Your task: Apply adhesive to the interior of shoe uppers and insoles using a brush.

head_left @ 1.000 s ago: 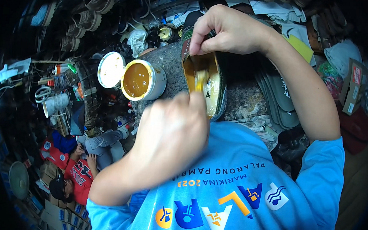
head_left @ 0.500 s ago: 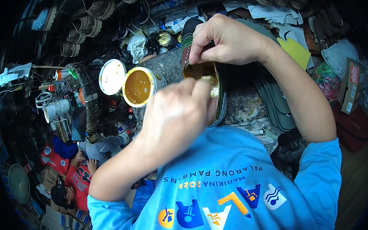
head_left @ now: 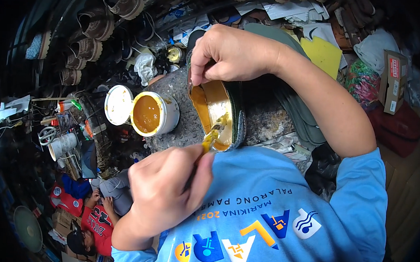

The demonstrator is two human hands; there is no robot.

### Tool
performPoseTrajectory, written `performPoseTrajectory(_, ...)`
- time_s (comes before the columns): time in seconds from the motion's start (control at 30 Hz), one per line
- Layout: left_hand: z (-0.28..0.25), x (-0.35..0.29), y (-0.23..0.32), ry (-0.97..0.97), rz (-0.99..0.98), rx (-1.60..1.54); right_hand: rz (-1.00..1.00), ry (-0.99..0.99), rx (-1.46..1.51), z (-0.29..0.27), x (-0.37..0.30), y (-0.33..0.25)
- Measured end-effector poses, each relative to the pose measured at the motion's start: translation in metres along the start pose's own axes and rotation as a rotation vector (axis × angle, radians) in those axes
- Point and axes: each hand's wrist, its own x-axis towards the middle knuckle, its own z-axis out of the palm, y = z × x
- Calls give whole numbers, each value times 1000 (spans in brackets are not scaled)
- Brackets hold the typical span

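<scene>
My left hand (head_left: 167, 183) grips a glue brush (head_left: 211, 137), its handle smeared yellow. The bristle end reaches inside an open shoe upper (head_left: 237, 127), whose inner face is coated with wet, shiny, amber-yellow glue. My right hand (head_left: 235, 56) pinches the far left edge of this upper between thumb and fingers, tilting it open toward me. Left of the upper stands a white tub (head_left: 170, 114) of yellow-brown glue, with its white lid (head_left: 118, 105) beside it. The far part of the upper is hidden behind my right hand.
Dark green sole-shaped sheets (head_left: 305, 122) lie stacked at the right. Brown shoes (head_left: 94, 23) line racks at the far left. A yellow sheet (head_left: 321, 56), a cardboard box (head_left: 393, 83) and crumpled white plastic (head_left: 145, 67) lie around. At lower left sits another person (head_left: 98, 220) in red.
My left hand has drawn back toward me and down, so the brush and the glued inside of the upper now show. My right hand keeps its pinch on the edge.
</scene>
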Motion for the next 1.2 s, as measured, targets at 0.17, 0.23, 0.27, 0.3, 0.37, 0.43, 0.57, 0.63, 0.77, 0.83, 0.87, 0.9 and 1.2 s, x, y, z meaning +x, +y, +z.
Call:
performPoseTrajectory(0.17,-49,-51,-14,482,-308,-539,-74,-12,-30,-7,-1,2)
performPoseTrajectory(0.23,-67,-78,-42,569,-222,-993,-47,-71,87,-8,9,-11)
performPoseTrajectory(0.27,-61,-84,-75,539,-133,-1177,-21,-64,71,-9,5,-7)
performPoseTrajectory(0.3,-56,-87,-91,613,-196,-1238,2,-80,85,-9,5,-7)
performPoseTrajectory(0.37,-39,-87,-111,825,-456,-1316,-6,-116,53,-8,3,-5)
performPoseTrajectory(0.43,-9,-88,-150,895,-610,-1133,27,-72,53,-8,-11,5)
performPoseTrajectory(0.57,44,-99,-191,791,-697,-953,-73,209,-29,0,-47,-8)
performPoseTrajectory(0.63,56,-110,-200,772,-718,-941,40,431,-210,8,-76,-25)
performPoseTrajectory(0.77,38,-99,-183,730,-871,-676,489,622,-623,37,-147,-60)
performPoseTrajectory(0.83,19,-109,-193,712,-741,-463,756,609,-768,56,-174,-65)
performPoseTrajectory(0.87,9,-108,-195,749,-698,-374,776,630,-763,65,-178,-67)
performPoseTrajectory(0.9,-1,-106,-192,784,-652,-285,796,652,-757,73,-178,-70)
performPoseTrajectory(1.2,-29,-3,-126,562,-37,2,846,800,-640,78,-189,-68)
